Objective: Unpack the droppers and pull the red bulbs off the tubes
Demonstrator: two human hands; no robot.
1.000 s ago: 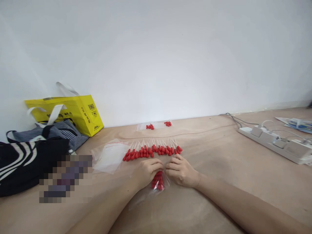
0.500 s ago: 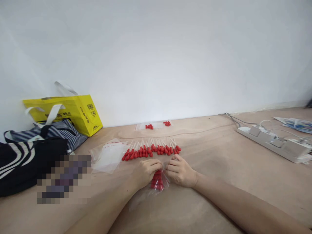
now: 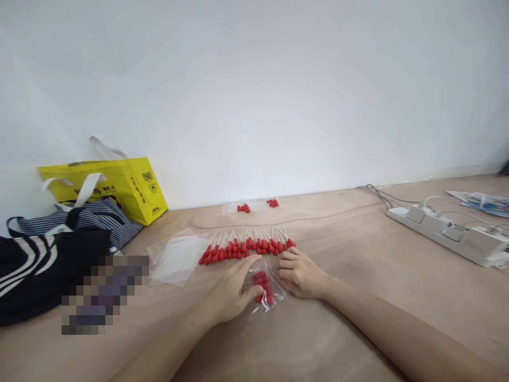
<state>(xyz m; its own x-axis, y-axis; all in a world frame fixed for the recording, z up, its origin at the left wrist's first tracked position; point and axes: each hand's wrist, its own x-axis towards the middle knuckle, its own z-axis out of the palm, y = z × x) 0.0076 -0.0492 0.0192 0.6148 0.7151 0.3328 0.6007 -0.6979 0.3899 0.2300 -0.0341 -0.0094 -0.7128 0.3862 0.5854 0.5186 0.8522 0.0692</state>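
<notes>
Left hand [image 3: 230, 292]: your thumb stands apart from your fingers, grip open, thumb resting on the clear bag [image 3: 279, 293]
Clear bag: on the table [image 3: 338, 329] between your hands, red heads [image 3: 261, 278] bunched inside it
Right hand [image 3: 300, 273]: your fingers curl at the bag's zip edge; I cannot tell whether they pinch it
Flat bags [image 3: 178, 260]: piled overlapping beyond your left hand
Row of red-headed sticks [image 3: 235, 247]: just past your fingers, heads toward you, pale ends toward the wall [image 3: 278, 106]
Power strip [image 3: 437, 232]: well off to your right, plugs in it
Far bag [image 3: 258, 206]: near the wall, two red clusters [image 3: 244, 208] showing
</notes>
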